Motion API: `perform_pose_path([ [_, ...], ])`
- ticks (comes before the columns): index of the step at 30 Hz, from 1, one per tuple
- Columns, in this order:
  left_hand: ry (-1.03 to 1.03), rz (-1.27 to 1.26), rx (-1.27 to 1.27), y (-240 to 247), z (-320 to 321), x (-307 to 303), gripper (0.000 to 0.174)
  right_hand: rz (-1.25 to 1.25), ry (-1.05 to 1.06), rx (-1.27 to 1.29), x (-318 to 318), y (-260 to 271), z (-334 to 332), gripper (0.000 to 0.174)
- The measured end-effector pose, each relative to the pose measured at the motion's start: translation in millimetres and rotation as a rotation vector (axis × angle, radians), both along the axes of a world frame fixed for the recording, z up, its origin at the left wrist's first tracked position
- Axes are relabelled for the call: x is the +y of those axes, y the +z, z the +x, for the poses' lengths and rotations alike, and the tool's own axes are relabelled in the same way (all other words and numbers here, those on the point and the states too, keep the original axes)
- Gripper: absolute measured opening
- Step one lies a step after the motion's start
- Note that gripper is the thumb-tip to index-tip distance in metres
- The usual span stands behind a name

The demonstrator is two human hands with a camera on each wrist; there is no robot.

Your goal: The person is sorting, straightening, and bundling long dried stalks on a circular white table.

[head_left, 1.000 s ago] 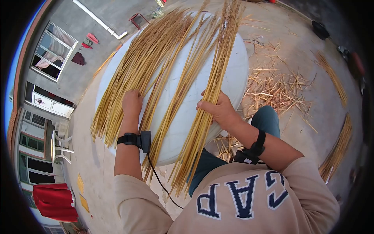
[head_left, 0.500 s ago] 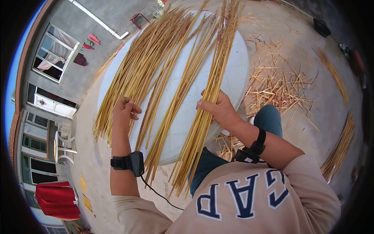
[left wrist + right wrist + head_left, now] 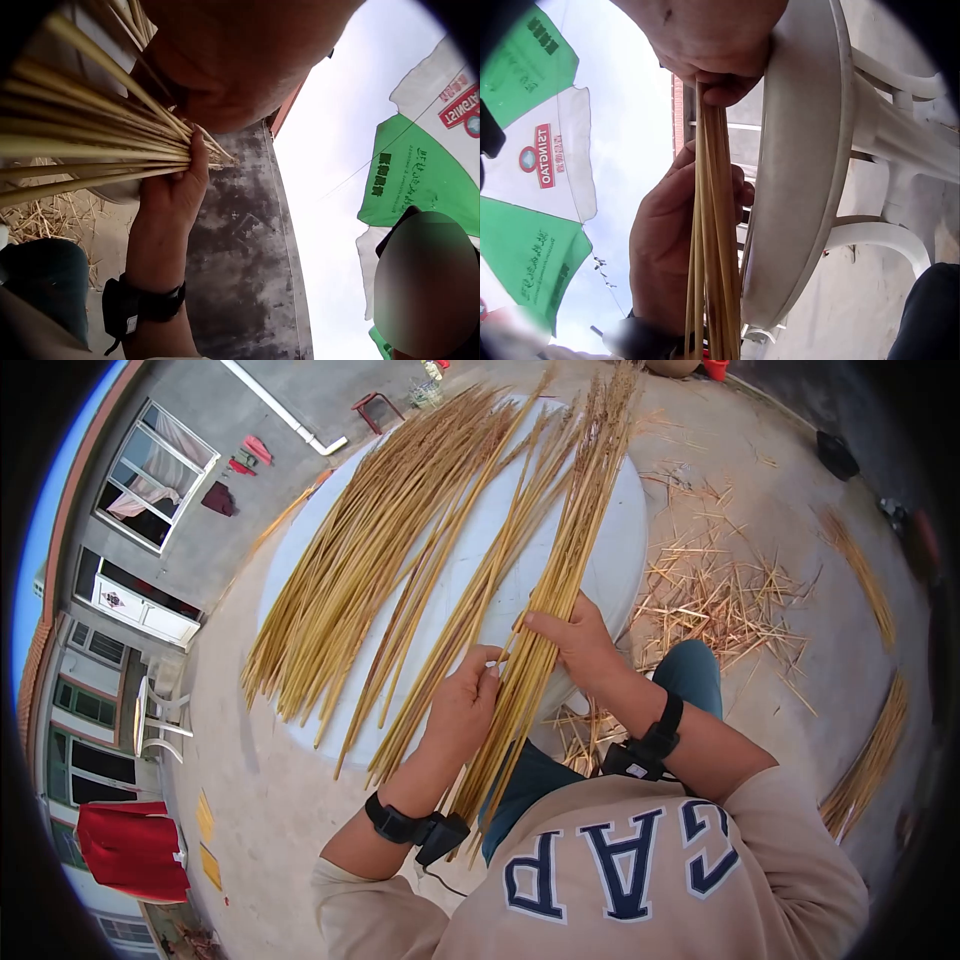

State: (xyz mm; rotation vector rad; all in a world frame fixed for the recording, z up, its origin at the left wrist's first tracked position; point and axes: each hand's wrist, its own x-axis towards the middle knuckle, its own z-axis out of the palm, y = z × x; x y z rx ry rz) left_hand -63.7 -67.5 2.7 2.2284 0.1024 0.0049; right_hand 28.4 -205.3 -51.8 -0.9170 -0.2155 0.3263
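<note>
My right hand [image 3: 585, 645] grips a bundle of long dry stalks [image 3: 575, 555] with brown feathery seed heads, its thumb across the top. The cut ends point down toward my lap. Close beside the bundle is my left hand [image 3: 463, 705], index finger and thumb reaching its near side. In the right wrist view the left hand [image 3: 664, 217] has bent fingers, partly behind the stalks; I cannot tell whether it pinches any. A thick spread of similar stalks [image 3: 370, 550] lies on the round white table [image 3: 627, 530], and thinner groups lie between it and the bundle.
Broken straw litters the ground [image 3: 725, 585] right of the table. Two stalk bundles [image 3: 868, 755] lie farther right. A white plastic chair [image 3: 160, 718] and a red cloth [image 3: 130, 850] are at the left. A green and white umbrella [image 3: 412, 172] is overhead.
My left hand has left the stalks on the table's left side and moved right and nearer, to the bundle. My right hand keeps its grip. The head view has shifted slightly.
</note>
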Motion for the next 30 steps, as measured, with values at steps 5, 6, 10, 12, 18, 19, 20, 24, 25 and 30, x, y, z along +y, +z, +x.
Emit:
perform_pose_path([
  [5, 0.030, -0.047, 0.028, -7.0, 3.3, -3.2, 0.021, 0.097, 0.003, 0.069, -1.2, 6.2, -4.4, 0.023],
  [6, 0.050, -0.051, 0.019, -10.4, 3.8, -2.5, 0.021, 0.093, 0.017, 0.073, -3.1, 4.0, -3.1, 0.023],
  [10, 0.003, 0.122, -0.111, -9.9, 2.7, -5.2, 0.023, 0.032, -0.010, 0.098, -2.5, 12.8, -4.8, 0.026],
  [12, -0.049, 0.163, -0.121, -5.0, 0.9, -6.2, 0.024, 0.020, 0.039, 0.088, -6.5, 15.1, -1.3, 0.028],
  [18, -0.095, 0.219, -0.210, 2.1, -3.1, 4.8, 0.025, -0.019, 0.019, 0.096, -0.8, 17.6, -0.9, 0.031],
  [19, -0.093, 0.255, -0.264, 3.5, -3.6, 7.9, 0.025, -0.012, 0.031, 0.107, -2.5, 18.2, -0.8, 0.030],
  [20, -0.104, 0.244, -0.269, 2.8, -1.9, 11.9, 0.025, -0.020, 0.018, 0.104, -2.8, 18.7, -1.3, 0.030],
  [24, -0.269, 0.590, -0.477, -13.9, 9.9, 34.6, 0.038, -0.014, -0.036, 0.108, 3.3, 19.3, -3.2, 0.031],
  [25, -0.375, 0.639, -0.424, -17.3, 11.1, 38.4, 0.042, -0.018, -0.024, 0.113, 2.6, 21.5, -3.7, 0.030],
  [30, -0.452, 0.765, -0.322, -21.4, 9.6, 70.0, 0.048, -0.062, -0.056, 0.118, -3.1, 22.1, -0.6, 0.030],
])
